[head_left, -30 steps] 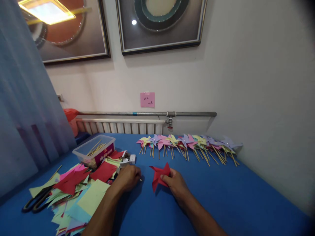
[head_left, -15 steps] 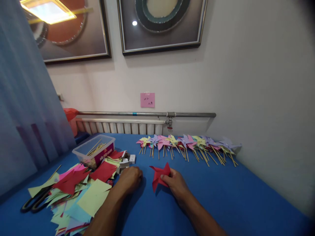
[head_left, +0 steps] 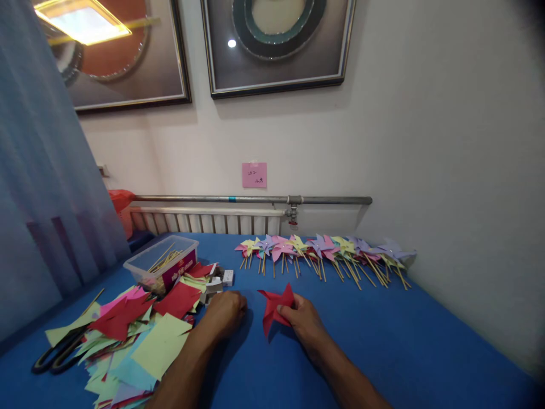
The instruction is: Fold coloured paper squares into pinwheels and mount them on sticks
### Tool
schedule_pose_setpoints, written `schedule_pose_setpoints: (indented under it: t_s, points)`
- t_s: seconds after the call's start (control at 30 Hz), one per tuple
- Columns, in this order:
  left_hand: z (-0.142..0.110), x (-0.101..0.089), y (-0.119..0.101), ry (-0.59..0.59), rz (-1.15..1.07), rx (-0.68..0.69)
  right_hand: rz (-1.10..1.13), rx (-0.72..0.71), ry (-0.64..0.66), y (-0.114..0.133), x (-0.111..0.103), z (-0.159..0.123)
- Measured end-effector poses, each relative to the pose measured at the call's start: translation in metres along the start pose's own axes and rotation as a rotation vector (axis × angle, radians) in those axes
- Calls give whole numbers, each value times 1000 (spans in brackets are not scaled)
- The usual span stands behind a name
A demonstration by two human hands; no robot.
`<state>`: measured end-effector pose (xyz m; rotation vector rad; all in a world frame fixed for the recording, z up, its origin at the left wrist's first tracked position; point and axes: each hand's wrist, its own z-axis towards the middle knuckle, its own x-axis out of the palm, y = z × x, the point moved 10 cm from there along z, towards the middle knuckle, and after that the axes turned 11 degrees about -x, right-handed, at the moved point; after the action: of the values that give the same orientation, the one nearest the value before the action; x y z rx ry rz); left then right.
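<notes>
A red paper pinwheel (head_left: pixel 276 309) with folded points is pinched between the thumb and fingers of my right hand (head_left: pixel 304 319), just above the blue table. My left hand (head_left: pixel 227 312) is curled closed beside it, knuckles up, and whatever its fingertips hold is hidden. Just beyond the left hand lie small open boxes (head_left: pixel 214 286) and a small white box (head_left: pixel 228 278). To the left spreads a pile of coloured paper pieces (head_left: pixel 157 346), with red sheets (head_left: pixel 177 300) on its far side.
A clear plastic tub (head_left: pixel 136 267) of thin sticks (head_left: pixel 164 259) stands back left. Black-handled scissors (head_left: pixel 63 352) lie by the paper. Finished pinwheels on sticks (head_left: pixel 321 247) line the blue table's (head_left: pixel 383 346) back edge. Behind are a radiator (head_left: pixel 208 220) and a pipe (head_left: pixel 332 200).
The view has shifted very slightly. Both hands stay almost in place, and the red pinwheel remains in my right hand.
</notes>
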<state>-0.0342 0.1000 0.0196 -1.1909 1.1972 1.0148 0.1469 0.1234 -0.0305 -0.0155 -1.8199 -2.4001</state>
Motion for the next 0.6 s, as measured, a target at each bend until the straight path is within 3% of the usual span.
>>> schedule_pose_setpoints:
  t_s: [0.4, 0.5, 0.6]
  points:
    - [4, 5, 1, -27, -8, -28, -38, 33, -19, -15, -6, 3]
    - [3, -2, 4, -95, -171, -52, -89, 26, -62, -19, -11, 6]
    - [6, -2, 6, -99, -544, -87, -96, -9, -72, -7, -11, 5]
